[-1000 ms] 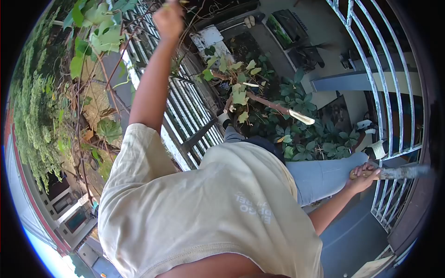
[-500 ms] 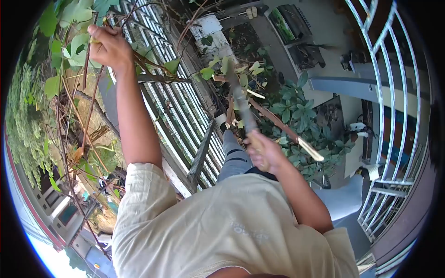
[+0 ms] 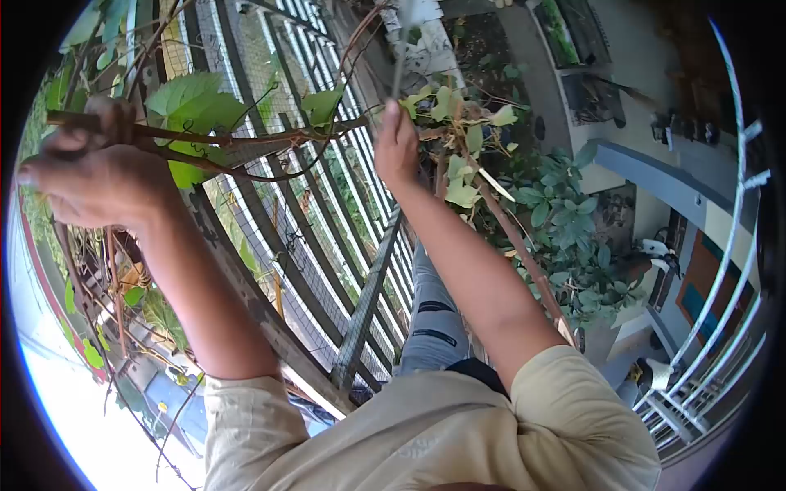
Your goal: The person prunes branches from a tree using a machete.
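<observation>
My left hand [image 3: 110, 180], slightly blurred, is raised at the left with its fingers curled round a brown vine stem [image 3: 270, 137]. The stem stretches across to the right, with broad green leaves [image 3: 196, 110] and curling tendrils around it. My right hand [image 3: 397, 151] is closed on the handle of a machete, its thumb pointing up. The machete's blade [image 3: 402, 57] is smeared by motion and points away from me. Right at that hand, the vine stem meets a cluster of pale, wilting leaves [image 3: 458, 184].
White metal fence bars [image 3: 282, 221] run beneath the vine, beside my leg [image 3: 432, 327]. A cut branch [image 3: 524, 245] slants down at the right near a dark-leaved shrub [image 3: 565, 213]. Curved white railings [image 3: 720, 278] stand at the far right. More vines hang at the left.
My left hand has moved down and left, pulling the vine stem across the fence. My right hand has swung up and forward with the machete, close to the stem. The view has shifted.
</observation>
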Demonstrator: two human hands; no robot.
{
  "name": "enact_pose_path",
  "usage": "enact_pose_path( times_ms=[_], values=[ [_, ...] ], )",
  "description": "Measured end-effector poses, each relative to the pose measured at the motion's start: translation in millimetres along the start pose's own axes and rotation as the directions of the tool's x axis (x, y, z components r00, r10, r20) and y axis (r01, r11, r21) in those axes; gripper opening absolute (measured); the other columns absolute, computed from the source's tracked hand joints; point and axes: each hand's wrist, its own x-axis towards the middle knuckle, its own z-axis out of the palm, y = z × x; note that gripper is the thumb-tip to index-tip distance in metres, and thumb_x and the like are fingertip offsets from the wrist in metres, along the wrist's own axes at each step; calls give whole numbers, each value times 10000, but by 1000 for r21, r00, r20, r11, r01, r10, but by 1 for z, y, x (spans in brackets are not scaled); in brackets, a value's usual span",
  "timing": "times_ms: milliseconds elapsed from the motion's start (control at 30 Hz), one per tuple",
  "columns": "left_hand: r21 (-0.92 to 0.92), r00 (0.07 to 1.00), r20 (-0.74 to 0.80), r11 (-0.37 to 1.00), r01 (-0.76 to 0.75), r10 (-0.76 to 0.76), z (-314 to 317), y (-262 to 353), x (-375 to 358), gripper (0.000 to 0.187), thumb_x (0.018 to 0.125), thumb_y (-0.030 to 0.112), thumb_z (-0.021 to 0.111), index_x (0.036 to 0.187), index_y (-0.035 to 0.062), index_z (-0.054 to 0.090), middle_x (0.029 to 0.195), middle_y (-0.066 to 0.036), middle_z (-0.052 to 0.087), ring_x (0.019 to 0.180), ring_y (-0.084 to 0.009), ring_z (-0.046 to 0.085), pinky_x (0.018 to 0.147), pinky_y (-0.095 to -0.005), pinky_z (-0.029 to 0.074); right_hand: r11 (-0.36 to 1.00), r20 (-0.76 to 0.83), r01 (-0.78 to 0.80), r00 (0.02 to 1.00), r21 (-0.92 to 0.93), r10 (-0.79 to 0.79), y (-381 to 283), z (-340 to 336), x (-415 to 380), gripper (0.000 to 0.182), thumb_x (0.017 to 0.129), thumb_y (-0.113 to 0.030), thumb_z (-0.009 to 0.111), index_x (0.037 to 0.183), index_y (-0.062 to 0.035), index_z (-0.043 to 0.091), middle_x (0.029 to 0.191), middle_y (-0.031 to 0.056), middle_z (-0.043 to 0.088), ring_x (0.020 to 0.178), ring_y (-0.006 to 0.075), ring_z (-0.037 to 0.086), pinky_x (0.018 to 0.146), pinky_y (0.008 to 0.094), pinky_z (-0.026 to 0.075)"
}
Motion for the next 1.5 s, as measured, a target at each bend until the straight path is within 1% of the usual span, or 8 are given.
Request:
enact_pose_path(
  times_ms=[100, 200, 300, 633, 800, 1067, 1167, 1500],
  values=[
    [-212, 991, 133, 977, 28, 0, -11, -16, 11, 669, 1130, 444, 92, 639, 132, 420, 561, -3, 359, 448, -122, 325, 415, -265, 284, 970, 54, -145, 986, -196, 158, 125, 32, -41, 700, 1111, -563, 351, 1203, 37, 701, 1080, 317, 710, 1049, 520, 661, 923, 554, 503],
    [-169, 993, 107, 983, 77, -60, -9, -12, 6, 326, 936, 207, 370, 615, 161, 346, 610, -10, 303, 494, -169, 333, 485, -309, 273, 554, 241, -563, 534, -613, 810, 165, 17, -53, 894, 1073, -677, 283, 1013, 89, 740, 923, 294, 741, 933, 437, 745, 876, 515, 575],
    [-255, 978, 207, 963, 81, -27, -21, -20, 12, 614, 1123, 472, 113, 638, 152, 312, 587, 2, 292, 477, -144, 309, 449, -264, 282, 600, 167, -568, 633, -563, 756, 218, 31, -59, 872, 1077, -658, 300, 941, 81, 742, 838, 250, 746, 781, 403, 758, 788, 502, 596],
    [-263, 991, 62, 956, 128, -115, -10, -4, -1, 365, 991, 286, 421, 650, 173, 357, 625, -1, 315, 511, -153, 311, 473, -281, 266, 968, 21, -73, 997, -241, 80, 149, 36, -62, 701, 1113, -550, 351, 970, 41, 700, 780, 263, 676, 776, 491, 665, 755, 574, 509],
    [-310, 964, 235, 930, 198, -127, -13, -12, -3, 376, 1018, 255, 415, 655, 175, 358, 621, 4, 330, 523, -155, 350, 479, -289, 313, 528, 271, -579, 474, -621, 838, 222, 12, -74, 814, 1086, -652, 302, 941, 33, 718, 640, 197, 661, 532, 332, 681, 555, 490, 545],
    [-610, 910, 392, 702, 367, -135, -40, -27, 22, 267, 1012, 269, 463, 794, 116, 453, 677, 4, 367, 565, -153, 326, 510, -278, 319, 934, 150, -238, 947, -267, 284, 80, 34, -1, 797, 1095, -618, 288, 1042, 51, 718, 961, 308, 711, 956, 518, 683, 917, 570, 514],
    [-221, 965, -15, 942, 251, -261, 7, 1, -3, 269, 1006, 279, 436, 823, 89, 487, 683, -13, 370, 567, -155, 332, 514, -282, 320, 925, 161, -275, 933, -261, 323, 94, 51, 16, 790, 1096, -614, 287, 1090, 50, 716, 1100, 338, 693, 1115, 550, 613, 998, 585, 457],
    [-402, 909, 344, 838, 369, -235, -12, -22, 11, 470, 1019, 465, 381, 766, 86, 499, 666, -41, 415, 531, -164, 353, 501, -281, 311, 740, 336, -408, 701, -535, 629, 119, -58, -180, 776, 1105, -599, 274, 1024, 58, 677, 971, 344, 702, 1019, 561, 647, 927, 605, 497]
  ],
)
